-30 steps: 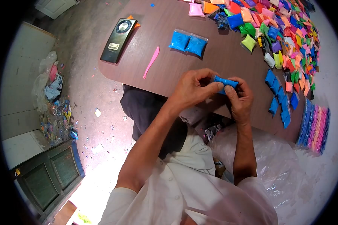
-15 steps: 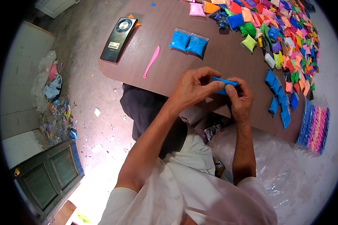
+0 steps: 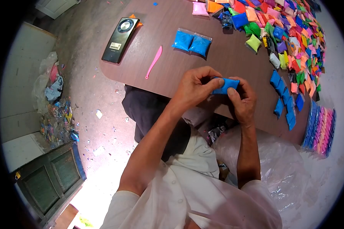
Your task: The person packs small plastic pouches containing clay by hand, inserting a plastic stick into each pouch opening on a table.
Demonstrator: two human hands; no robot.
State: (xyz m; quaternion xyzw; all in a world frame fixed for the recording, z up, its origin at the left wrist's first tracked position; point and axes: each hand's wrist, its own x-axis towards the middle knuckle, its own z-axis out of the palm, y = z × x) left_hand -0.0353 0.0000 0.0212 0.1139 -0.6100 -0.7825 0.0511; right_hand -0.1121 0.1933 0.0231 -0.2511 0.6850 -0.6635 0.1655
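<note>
From my end, both hands are on one thing: the left hand pinches the left end of a blue packet, thumb on its face, and the right hand grips the other end, thumb near the lower edge. Fingers are mostly tucked behind, so I can't tell how hard they press. Packet's held just over the near edge of the table, face tilted up at me. To work it well, I'd spread the thumbs evenly, press with the pads rather than the nails, and go easy on the seams, since a thin wrapper like that could probably split. I'd also keep the wrists level so neither end twists. Beyond the hands, a pair of blue packets lies flat, pink knife to its left, phone past that. Off to the right sit more small blue packets, near the big mixed pile; elbow room there looks fine, but I'd watch that side.
</note>
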